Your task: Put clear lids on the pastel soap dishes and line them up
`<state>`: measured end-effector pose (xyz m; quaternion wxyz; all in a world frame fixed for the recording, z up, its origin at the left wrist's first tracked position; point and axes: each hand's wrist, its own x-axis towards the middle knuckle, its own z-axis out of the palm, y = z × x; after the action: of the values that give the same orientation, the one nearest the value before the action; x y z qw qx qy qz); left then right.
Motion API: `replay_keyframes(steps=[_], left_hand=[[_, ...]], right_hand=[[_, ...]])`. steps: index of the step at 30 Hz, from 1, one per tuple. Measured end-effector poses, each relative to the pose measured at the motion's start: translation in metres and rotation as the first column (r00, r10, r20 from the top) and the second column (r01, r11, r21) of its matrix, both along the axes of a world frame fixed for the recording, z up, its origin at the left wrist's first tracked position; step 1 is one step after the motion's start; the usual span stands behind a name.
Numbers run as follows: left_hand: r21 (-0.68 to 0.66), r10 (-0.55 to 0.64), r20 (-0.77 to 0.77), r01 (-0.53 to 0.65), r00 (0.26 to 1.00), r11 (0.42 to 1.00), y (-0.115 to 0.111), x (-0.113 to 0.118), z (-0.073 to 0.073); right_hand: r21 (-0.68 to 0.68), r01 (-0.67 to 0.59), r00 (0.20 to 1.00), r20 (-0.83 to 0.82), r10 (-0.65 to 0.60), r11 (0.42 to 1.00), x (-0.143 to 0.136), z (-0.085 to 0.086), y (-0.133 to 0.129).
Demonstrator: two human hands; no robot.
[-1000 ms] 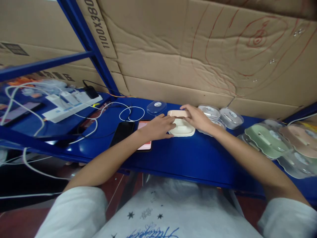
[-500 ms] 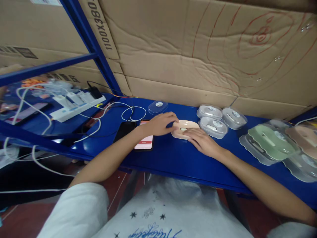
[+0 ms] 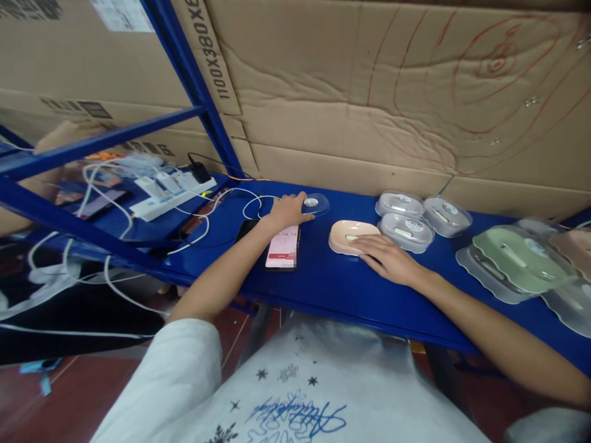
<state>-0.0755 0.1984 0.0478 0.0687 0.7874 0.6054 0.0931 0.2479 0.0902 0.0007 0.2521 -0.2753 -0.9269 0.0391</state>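
A shallow peach oval dish, which looks like a soap dish (image 3: 340, 231), lies without a lid on the blue table, a small whitish piece (image 3: 351, 237) in its middle. My right hand (image 3: 390, 258) is on its right end, fingers over the rim and thumb outside. Farther left, my left hand (image 3: 289, 211) reaches to a clear oval lid (image 3: 317, 203) with a round label; thumb and fingers are spread at the lid's left edge. Whether they press on it I cannot tell. Below that hand lies a phone (image 3: 280, 249) with a lit screen.
Several lidded grey dishes (image 3: 406, 231) stand right of the peach one. Green and other dishes (image 3: 517, 261) are stacked at the far right. A white power strip (image 3: 173, 200) and cables sit left, beyond a blue frame post (image 3: 194, 74). Another person's arm (image 3: 28, 197) shows there. Cardboard (image 3: 323, 123) walls the back.
My left hand has left the peach dish and moved left to the clear lid. My right hand has stayed on the dish. The view has shifted slightly.
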Motion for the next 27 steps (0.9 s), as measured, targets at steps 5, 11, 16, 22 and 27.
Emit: replay_keyframes(steps=[5, 11, 16, 22, 27], left_hand=[[-0.021, -0.231, 0.248, 0.244, 0.941, 0.97, -0.012, 0.012, 0.008], [0.137, -0.581, 0.217, 0.565, 0.784, 0.814, -0.049, 0.044, -0.006], [0.134, -0.584, 0.066, 0.572, 0.809, 0.809, -0.055, 0.051, -0.024], [0.075, -0.591, 0.024, 0.588, 0.806, 0.805, -0.055, 0.047, -0.021], [0.093, -0.574, -0.018, 0.573, 0.819, 0.814, -0.057, 0.048, -0.022]], right_hand=[[0.07, 0.138, 0.99, -0.045, -0.135, 0.988, -0.004, -0.003, -0.005], [0.11, 0.294, 0.956, -0.045, -0.291, 0.949, 0.003, -0.009, 0.001], [0.067, 0.275, 0.96, 0.033, -0.277, 0.959, 0.01, -0.009, 0.009], [0.12, 0.301, 0.941, 0.122, -0.315, 0.946, 0.01, -0.001, 0.008], [0.142, 0.374, 0.907, 0.15, -0.393, 0.917, 0.007, -0.002, 0.007]])
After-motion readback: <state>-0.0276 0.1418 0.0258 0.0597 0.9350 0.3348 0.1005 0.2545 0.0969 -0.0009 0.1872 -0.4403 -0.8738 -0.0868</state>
